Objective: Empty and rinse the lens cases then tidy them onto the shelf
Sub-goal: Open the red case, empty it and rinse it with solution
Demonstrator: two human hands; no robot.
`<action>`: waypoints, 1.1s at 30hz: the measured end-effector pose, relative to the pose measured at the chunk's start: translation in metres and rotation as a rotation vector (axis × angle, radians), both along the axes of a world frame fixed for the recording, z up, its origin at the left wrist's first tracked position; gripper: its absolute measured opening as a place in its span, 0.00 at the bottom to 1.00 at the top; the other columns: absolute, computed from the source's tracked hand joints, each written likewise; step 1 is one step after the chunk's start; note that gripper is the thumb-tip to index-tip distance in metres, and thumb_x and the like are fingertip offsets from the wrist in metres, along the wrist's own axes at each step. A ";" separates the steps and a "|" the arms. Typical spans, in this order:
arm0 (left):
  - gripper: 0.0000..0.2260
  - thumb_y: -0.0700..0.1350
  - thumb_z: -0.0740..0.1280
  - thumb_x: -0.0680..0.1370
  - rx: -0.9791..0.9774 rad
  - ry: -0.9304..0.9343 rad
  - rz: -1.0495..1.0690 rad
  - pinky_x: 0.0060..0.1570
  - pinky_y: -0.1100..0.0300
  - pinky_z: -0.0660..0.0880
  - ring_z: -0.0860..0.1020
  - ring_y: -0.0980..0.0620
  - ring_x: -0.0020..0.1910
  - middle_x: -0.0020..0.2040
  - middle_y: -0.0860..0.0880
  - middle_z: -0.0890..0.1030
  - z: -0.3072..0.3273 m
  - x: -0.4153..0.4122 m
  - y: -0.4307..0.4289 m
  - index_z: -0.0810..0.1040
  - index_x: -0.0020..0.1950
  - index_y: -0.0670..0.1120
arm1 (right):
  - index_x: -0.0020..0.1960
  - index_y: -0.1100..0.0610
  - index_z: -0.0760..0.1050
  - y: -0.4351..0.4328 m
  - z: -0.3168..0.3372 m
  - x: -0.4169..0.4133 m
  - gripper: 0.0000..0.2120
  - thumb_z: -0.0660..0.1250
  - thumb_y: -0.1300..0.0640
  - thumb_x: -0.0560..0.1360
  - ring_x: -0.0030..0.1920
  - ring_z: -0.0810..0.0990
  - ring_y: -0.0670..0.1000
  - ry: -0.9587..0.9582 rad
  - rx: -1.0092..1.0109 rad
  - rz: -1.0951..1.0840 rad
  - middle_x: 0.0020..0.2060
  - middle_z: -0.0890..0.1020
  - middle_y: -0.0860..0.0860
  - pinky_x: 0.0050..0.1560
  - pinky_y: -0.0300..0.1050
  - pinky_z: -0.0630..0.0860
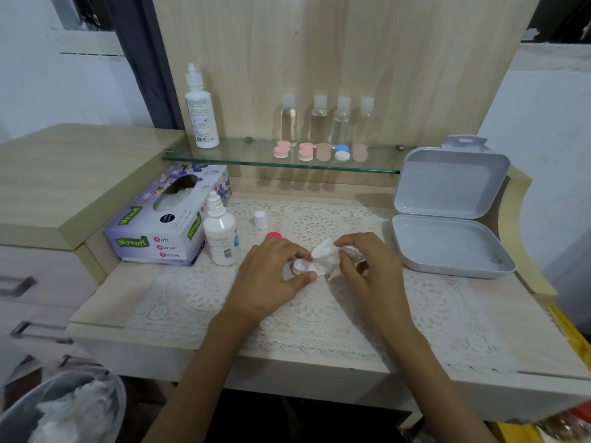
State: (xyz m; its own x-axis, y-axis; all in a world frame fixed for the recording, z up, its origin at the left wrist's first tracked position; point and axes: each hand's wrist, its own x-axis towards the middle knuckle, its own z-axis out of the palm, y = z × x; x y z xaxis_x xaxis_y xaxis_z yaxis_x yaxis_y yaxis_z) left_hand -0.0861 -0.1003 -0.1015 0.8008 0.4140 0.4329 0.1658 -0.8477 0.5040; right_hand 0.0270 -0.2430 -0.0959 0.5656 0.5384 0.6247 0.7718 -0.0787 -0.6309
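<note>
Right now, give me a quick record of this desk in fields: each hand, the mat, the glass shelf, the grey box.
left hand: grips small white lens case
right hand: pinches white tissue piece at the case
white lace mat: white bottle cap, pink round cap
uncapped white solution bottle: upright beside purple tissue box
glass shelf: five lens cases, four clear bottles, tall white bottle
grey plastic box: lid open

A white lace mat (319, 318) covers the middle of the wooden desk (105, 295). A purple tissue box (166, 222) sits at its left edge. At the right, a grey plastic box (447, 247) lies open, lid upright. Near left, a bin (19, 407) holds crumpled white tissue.
</note>
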 end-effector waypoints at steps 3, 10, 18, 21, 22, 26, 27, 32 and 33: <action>0.11 0.56 0.72 0.71 -0.037 -0.023 -0.007 0.54 0.54 0.71 0.73 0.59 0.50 0.46 0.59 0.78 -0.001 0.000 0.002 0.80 0.50 0.54 | 0.50 0.57 0.80 0.003 -0.005 -0.002 0.09 0.66 0.66 0.74 0.45 0.76 0.45 -0.093 -0.126 0.038 0.46 0.78 0.48 0.42 0.39 0.74; 0.12 0.52 0.75 0.69 -0.150 -0.065 -0.014 0.53 0.52 0.75 0.75 0.59 0.51 0.46 0.58 0.80 -0.002 0.000 0.001 0.82 0.51 0.52 | 0.48 0.54 0.80 0.003 -0.004 -0.008 0.16 0.60 0.47 0.72 0.45 0.73 0.45 -0.223 -0.310 -0.027 0.46 0.75 0.45 0.34 0.38 0.72; 0.12 0.49 0.76 0.68 -0.192 -0.078 -0.005 0.50 0.52 0.76 0.77 0.58 0.48 0.44 0.57 0.81 0.000 0.001 0.000 0.83 0.50 0.53 | 0.48 0.53 0.81 0.004 -0.004 -0.005 0.07 0.70 0.53 0.73 0.46 0.74 0.45 -0.192 -0.323 -0.031 0.46 0.75 0.44 0.37 0.43 0.75; 0.12 0.48 0.77 0.67 -0.203 -0.085 -0.005 0.50 0.52 0.76 0.77 0.59 0.47 0.43 0.57 0.82 0.000 0.000 -0.001 0.83 0.50 0.55 | 0.47 0.55 0.79 0.006 -0.006 -0.005 0.05 0.70 0.56 0.73 0.46 0.73 0.47 -0.190 -0.316 -0.022 0.45 0.75 0.46 0.37 0.45 0.75; 0.12 0.49 0.77 0.67 -0.207 -0.085 -0.004 0.50 0.52 0.76 0.77 0.58 0.47 0.43 0.57 0.82 0.000 0.000 -0.001 0.83 0.50 0.55 | 0.47 0.56 0.78 0.007 -0.007 -0.005 0.05 0.70 0.57 0.73 0.46 0.73 0.48 -0.198 -0.315 -0.018 0.45 0.74 0.47 0.38 0.46 0.75; 0.13 0.49 0.77 0.67 -0.209 -0.088 0.009 0.49 0.52 0.76 0.77 0.58 0.46 0.43 0.57 0.82 0.001 0.001 0.000 0.84 0.50 0.54 | 0.48 0.57 0.77 0.006 -0.008 -0.006 0.06 0.71 0.57 0.72 0.46 0.73 0.48 -0.210 -0.306 -0.006 0.46 0.74 0.47 0.39 0.43 0.74; 0.13 0.49 0.77 0.66 -0.211 -0.089 0.011 0.48 0.52 0.76 0.77 0.58 0.46 0.43 0.57 0.82 0.001 0.001 0.001 0.84 0.50 0.54 | 0.49 0.57 0.78 0.005 -0.008 -0.006 0.07 0.71 0.57 0.72 0.46 0.73 0.47 -0.210 -0.305 -0.004 0.46 0.74 0.47 0.39 0.42 0.74; 0.13 0.49 0.78 0.66 -0.223 -0.096 0.015 0.48 0.51 0.77 0.77 0.57 0.47 0.43 0.56 0.82 0.003 0.000 0.000 0.84 0.49 0.54 | 0.50 0.54 0.81 0.003 -0.006 -0.003 0.07 0.71 0.55 0.72 0.47 0.73 0.44 -0.126 -0.287 0.021 0.45 0.74 0.43 0.40 0.37 0.72; 0.13 0.48 0.78 0.65 -0.225 -0.095 0.020 0.48 0.52 0.77 0.77 0.58 0.46 0.43 0.57 0.82 0.004 -0.001 -0.001 0.84 0.49 0.54 | 0.49 0.53 0.82 0.004 -0.006 -0.002 0.06 0.72 0.56 0.72 0.46 0.73 0.43 -0.107 -0.284 0.025 0.45 0.74 0.42 0.40 0.35 0.70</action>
State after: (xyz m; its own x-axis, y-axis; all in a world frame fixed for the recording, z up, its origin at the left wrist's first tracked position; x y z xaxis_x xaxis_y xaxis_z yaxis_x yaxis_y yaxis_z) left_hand -0.0868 -0.1014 -0.0978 0.7518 0.5235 0.4009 0.1240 -0.7094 0.6938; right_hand 0.0253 -0.2394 -0.1015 0.4889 0.7129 0.5027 0.8368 -0.2206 -0.5010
